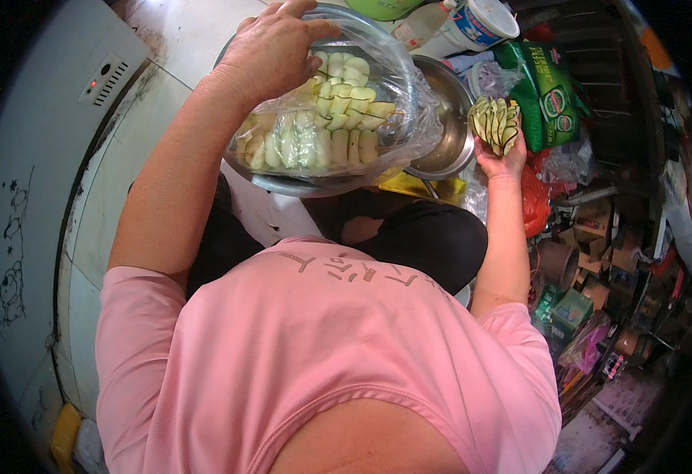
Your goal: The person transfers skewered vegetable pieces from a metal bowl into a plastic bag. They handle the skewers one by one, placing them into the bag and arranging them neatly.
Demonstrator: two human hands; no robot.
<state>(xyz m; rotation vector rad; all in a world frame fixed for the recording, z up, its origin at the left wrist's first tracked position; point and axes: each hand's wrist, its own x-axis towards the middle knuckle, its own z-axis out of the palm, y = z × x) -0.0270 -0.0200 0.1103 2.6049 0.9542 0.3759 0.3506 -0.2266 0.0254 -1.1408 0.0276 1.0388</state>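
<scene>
My left hand [281,53] is over the far left rim of a wide metal basin [316,188], at the edge of a clear plastic bag [411,133]; whether its fingers grip the plastic is hidden. In the basin, partly under the plastic, lie skewers of thin pale green vegetable slices [340,106], in rows. Out to the right, my right hand [503,157] holds up a bunch of folded vegetable slices with dark green skin [496,125], above the floor clutter. The slices cover most of its fingers.
A steel bowl [449,142] stands against the basin's right side. Beyond are a plastic bottle [422,26], a white tub [481,25] and a green package [544,98]. A red plastic bag [535,192] and cardboard boxes [589,234] are at right; a white appliance [44,148] is at left.
</scene>
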